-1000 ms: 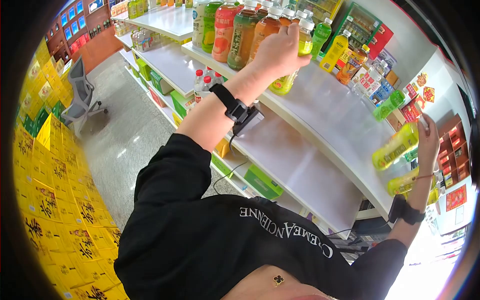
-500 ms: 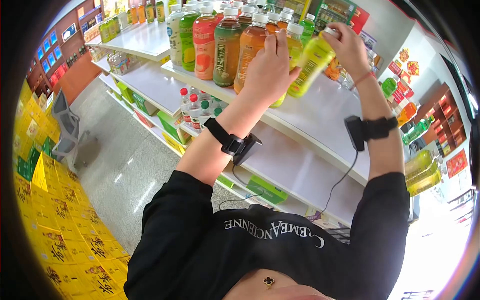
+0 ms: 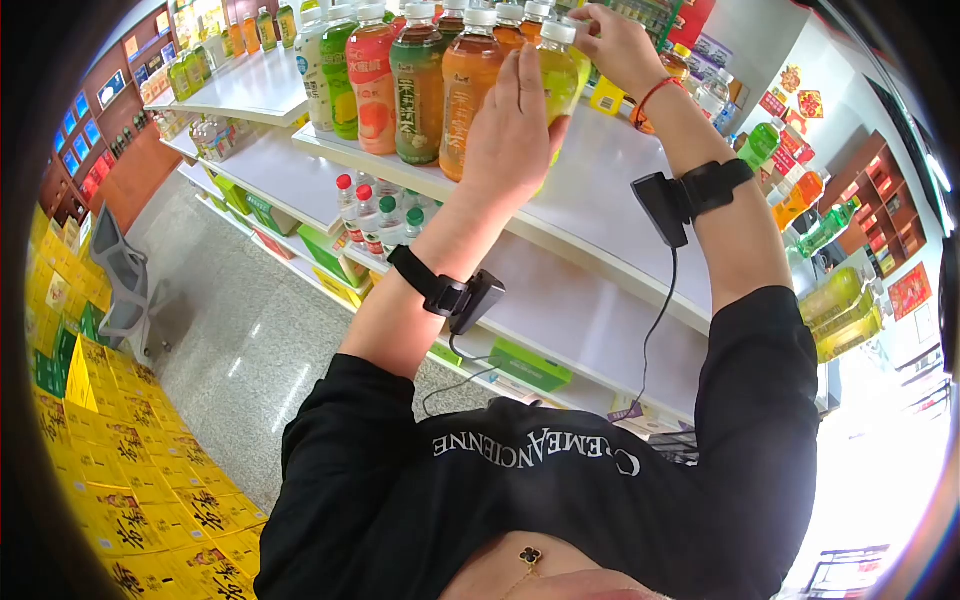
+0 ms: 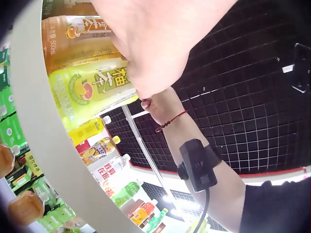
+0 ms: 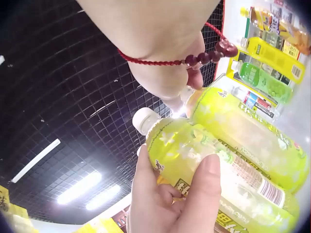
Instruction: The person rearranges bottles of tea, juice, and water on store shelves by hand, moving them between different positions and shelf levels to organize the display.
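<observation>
My left hand (image 3: 508, 145) grips the front yellow-green pomelo tea bottle (image 5: 182, 143), thumb across its label and fingers on the other side. This bottle (image 4: 92, 92) stands upright by the shelf's front edge, beside an orange tea bottle (image 3: 468, 100). Right behind it is a second yellow-green bottle (image 5: 248, 133), upright and close alongside. My right hand (image 3: 625, 48) reaches over from the right and holds this second bottle at its neck; the fingers hide its cap in the right wrist view.
Rows of tea and juice bottles (image 3: 375, 90) line the white shelf (image 3: 610, 200) to the left. More drinks, including a green bottle (image 3: 760, 143), stand toward the right end. Small water bottles (image 3: 370, 215) are on the shelf below. Yellow cartons (image 3: 130, 470) are stacked at left.
My right hand has brought a yellow-green bottle from the right end of the shelf leftward to behind the front one. My left hand has stayed at the front bottle.
</observation>
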### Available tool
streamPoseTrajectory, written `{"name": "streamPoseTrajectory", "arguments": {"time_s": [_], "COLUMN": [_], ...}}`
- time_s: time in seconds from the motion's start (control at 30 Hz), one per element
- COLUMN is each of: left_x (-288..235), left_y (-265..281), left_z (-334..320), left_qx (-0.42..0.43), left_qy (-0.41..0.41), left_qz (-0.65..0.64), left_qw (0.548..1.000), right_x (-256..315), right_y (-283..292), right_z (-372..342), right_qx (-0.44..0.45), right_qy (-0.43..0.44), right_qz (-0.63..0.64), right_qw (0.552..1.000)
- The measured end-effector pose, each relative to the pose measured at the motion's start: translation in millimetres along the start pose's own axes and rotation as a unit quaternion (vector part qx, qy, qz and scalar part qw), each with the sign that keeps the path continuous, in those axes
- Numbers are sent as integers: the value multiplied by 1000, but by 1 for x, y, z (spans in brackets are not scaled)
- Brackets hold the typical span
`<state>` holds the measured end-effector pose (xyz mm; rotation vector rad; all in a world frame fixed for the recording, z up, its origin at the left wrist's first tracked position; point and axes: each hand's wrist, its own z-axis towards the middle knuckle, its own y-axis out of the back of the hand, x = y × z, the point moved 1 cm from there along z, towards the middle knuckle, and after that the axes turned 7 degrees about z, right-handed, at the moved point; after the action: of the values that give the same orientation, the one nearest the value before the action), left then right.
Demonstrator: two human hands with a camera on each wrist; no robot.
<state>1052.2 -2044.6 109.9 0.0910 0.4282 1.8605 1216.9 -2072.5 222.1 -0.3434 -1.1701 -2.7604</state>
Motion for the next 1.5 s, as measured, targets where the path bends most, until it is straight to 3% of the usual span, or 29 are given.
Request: {"name": "streamPoseTrajectory", "arguments": {"time_s": [0.03,0.1,0.17,0.23,0.27,0.33,0.4,0.47,0.5,0.53,0.63,0.67,0.73,0.77,0.83,0.87,0.9,1.03,1.1,1.23,1.3,1.37,1.43,1.5], "left_x": [0,-1,-2,-4,-6,-7,-9,-8,-6,-6,-10,-10,-6,-5,-9,-4,-1,-5,-4,1,3,4,5,5], "left_y": [-1,-1,-1,1,2,3,7,8,7,7,2,-2,-9,-12,-11,-12,-14,-8,-7,-11,-10,-11,-9,-6], "left_z": [0,-1,-4,-11,-16,-27,-40,-54,-61,-67,-87,-91,-96,-100,-99,-100,-102,-98,-98,-100,-101,-101,-102,-101], "left_qx": [1,5,6,-8,-19,-29,-34,-39,-37,-37,-21,-7,3,10,-5,1,7,-7,-15,-48,-46,-46,-38,-38], "left_qy": [2,10,19,18,12,6,-8,-19,-21,-21,-20,-14,-13,-7,29,-6,-40,-45,-48,-65,-66,-67,-64,-66], "left_qz": [-2,-7,20,17,21,30,43,52,43,31,-5,-8,-24,-29,-45,-29,-12,-17,-25,-22,-23,-28,-27,-34], "left_qw": [1000,1000,1000,1000,1000,999,998,998,998,999,1000,1000,1000,999,999,1000,999,999,998,997,997,996,997,997], "right_x": [-6,-19,9,22,9,-6,-24,-36,-36,-47,-82,-85,-93,-102,-116,-120,-128,-167,-162,-121,-106,-100,-116,-100], "right_y": [-3,-8,17,35,43,72,122,177,204,233,304,317,333,339,340,342,345,349,339,288,262,227,192,151], "right_z": [-1,-3,-20,-38,-49,-77,-116,-159,-180,-198,-246,-257,-272,-279,-284,-284,-287,-285,-271,-223,-191,-155,-113,-76], "right_qx": [2,-42,10,59,9,3,-38,-60,-81,-88,-73,-71,4,6,23,18,20,-32,-11,-28,-77,-109,-75,-36], "right_qy": [-4,122,86,-52,26,74,183,68,67,9,-117,-128,-270,-275,-287,-376,-373,-255,-264,-242,-187,-154,-119,-133], "right_qz": [-2,-13,-7,105,76,29,-138,-264,-309,-347,-486,-493,-497,-498,-440,-336,-336,-231,-234,-231,-221,-115,-66,-96], "right_qw": [1000,992,996,991,997,997,973,960,945,934,863,858,825,823,851,863,865,938,936,942,954,975,988,986]}}
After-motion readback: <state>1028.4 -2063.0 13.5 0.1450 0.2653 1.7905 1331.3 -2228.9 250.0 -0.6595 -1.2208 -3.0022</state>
